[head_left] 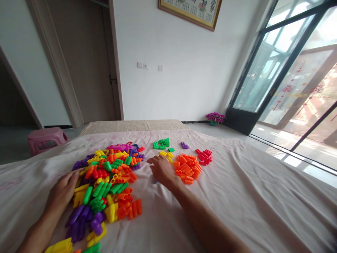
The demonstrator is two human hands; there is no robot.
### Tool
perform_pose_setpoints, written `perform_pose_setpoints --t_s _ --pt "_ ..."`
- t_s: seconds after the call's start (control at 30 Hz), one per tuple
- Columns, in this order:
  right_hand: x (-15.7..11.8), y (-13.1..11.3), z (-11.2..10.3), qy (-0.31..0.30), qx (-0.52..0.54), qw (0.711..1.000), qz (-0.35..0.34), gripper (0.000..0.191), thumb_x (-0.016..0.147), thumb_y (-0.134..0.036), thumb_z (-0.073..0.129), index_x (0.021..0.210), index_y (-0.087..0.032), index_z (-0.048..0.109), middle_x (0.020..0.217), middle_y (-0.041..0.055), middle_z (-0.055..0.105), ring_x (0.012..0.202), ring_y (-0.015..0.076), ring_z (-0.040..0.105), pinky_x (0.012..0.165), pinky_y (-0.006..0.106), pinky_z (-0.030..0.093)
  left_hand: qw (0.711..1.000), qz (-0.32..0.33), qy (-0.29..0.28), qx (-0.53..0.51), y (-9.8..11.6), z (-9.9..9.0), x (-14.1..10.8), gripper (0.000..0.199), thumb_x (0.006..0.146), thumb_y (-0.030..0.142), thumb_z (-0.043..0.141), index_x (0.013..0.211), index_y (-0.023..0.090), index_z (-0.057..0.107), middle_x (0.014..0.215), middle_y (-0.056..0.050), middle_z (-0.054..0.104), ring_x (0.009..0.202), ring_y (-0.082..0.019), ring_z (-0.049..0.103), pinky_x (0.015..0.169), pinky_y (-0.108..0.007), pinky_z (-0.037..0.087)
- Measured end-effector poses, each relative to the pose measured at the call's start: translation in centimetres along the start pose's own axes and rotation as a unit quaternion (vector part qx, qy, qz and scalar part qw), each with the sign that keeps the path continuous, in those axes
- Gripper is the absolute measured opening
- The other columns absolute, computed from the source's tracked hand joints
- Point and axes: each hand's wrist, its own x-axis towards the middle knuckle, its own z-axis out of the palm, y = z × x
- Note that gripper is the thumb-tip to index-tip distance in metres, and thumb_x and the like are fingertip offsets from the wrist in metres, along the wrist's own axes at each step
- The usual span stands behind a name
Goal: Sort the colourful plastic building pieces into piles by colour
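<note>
The right hand (162, 171) is palm down above the cloth, between the big mixed pile and the orange pile; its fingers are partly open and a little spread, and I see no piece between them, although the palm side is hidden. Just below it shows a small part of a purple piece (155, 181); its direction I cannot tell. The left hand (63, 189) is at the left edge of the mixed pile (105, 189), fingers rather straight and touching it; whether they hold a piece, I cannot tell.

The pieces are shiny, short plastic tubes, some with open round ends, in orange, green, yellow, purple and red. Beyond the right hand are 5 sorted groups: yellow pieces (170, 155), partly covered by this hand, orange pile (187, 168), green pieces (161, 143), purple pieces (184, 145) and red pieces (204, 156). The right forearm crosses the cloth (237, 203) in front of the orange pile.

In the mixed pile, long axes go many ways. Its green tubes (102, 189) near the middle slant from lower left to upper right; orange tubes (135, 208) at its lower right corner point nearly away from the person.

Farther, a pink stool (47, 140) stands at left.
</note>
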Motion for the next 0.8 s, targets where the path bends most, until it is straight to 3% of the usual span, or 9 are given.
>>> perform_pose_setpoints --t_s 0.1,0.17,0.33,0.43,0.53,0.63,0.8 --pt "-0.6 -2.4 2.2 -0.041 0.048 0.991 -0.12 0.046 0.093 -0.026 0.059 0.139 -0.027 0.053 0.133 0.0037 0.063 0.122 0.02 0.052 0.103 0.033 0.039 1.0 0.001 -0.002 -0.005 0.2 -0.1 -0.1 0.059 0.093 0.054 0.034 0.124 0.017 0.068 0.134 -0.013 0.065 0.127 -0.03 0.057 0.11 -0.042 0.039" --pt "-0.8 -3.2 3.4 -0.067 0.056 0.984 -0.158 0.055 0.093 -0.03 0.061 0.145 -0.028 0.046 0.142 0.0039 0.057 0.128 0.021 0.049 0.106 0.035 0.038 1.0 0.002 -0.001 -0.01 0.1 0.0 -0.1 0.059 0.093 0.054 0.034 0.123 0.017 0.068 0.133 -0.013 0.065 0.127 -0.03 0.057 0.11 -0.042 0.039" --pt "-0.8 -3.3 4.6 -0.082 0.055 0.982 -0.16 0.04 0.092 -0.036 0.063 0.131 -0.026 0.059 0.126 0.0045 0.066 0.117 0.0203 0.057 0.101 0.032 0.041 1.0 0.003 -0.011 -0.018 -0.4 0.2 0.2 0.056 0.093 0.052 0.035 0.124 0.018 0.067 0.133 -0.012 0.066 0.128 -0.028 0.056 0.112 -0.04 0.038" --pt "-0.9 -3.1 4.4 -0.074 0.037 0.986 -0.147 0.028 0.093 -0.028 0.059 0.119 -0.023 0.065 0.116 0.0049 0.069 0.109 0.02 0.06 0.096 0.031 0.043 0.999 0.0 -0.017 -0.027 -0.6 0.2 0.3 0.056 0.093 0.053 0.036 0.125 0.018 0.066 0.133 -0.012 0.066 0.127 -0.028 0.057 0.112 -0.04 0.038" --pt "-0.8 -2.9 2.9 -0.085 0.024 0.988 -0.124 0.027 0.092 -0.016 0.053 0.113 -0.021 0.068 0.109 0.0056 0.072 0.102 0.0188 0.063 0.09 0.028 0.044 0.999 -0.001 -0.017 -0.033 -0.5 0.1 0.3 0.056 0.093 0.053 0.037 0.125 0.018 0.066 0.133 -0.012 0.066 0.127 -0.027 0.057 0.111 -0.039 0.038" --pt "-0.4 -1.7 -0.3 -0.075 0.021 0.996 -0.052 0.028 0.095 -0.016 0.047 0.111 -0.02 0.07 0.105 0.0067 0.074 0.095 0.018 0.066 0.082 0.026 0.044 0.999 0.0 -0.019 -0.031 -0.5 0.2 0.3 0.056 0.093 0.053 0.037 0.125 0.019 0.067 0.132 -0.011 0.067 0.127 -0.027 0.057 0.112 -0.037 0.038" --pt "-0.1 3.4 -6.6 -0.05 0.001 0.996 0.076 0.029 0.094 -0.019 0.047 0.103 -0.021 0.075 0.101 0.0065 0.075 0.092 0.0185 0.068 0.079 0.025 0.043 1.0 0.013 -0.005 -0.019 -0.4 0.2 0.3 0.058 0.093 0.054 0.035 0.124 0.017 0.067 0.132 -0.013 0.066 0.127 -0.029 0.057 0.111 -0.041 0.039"
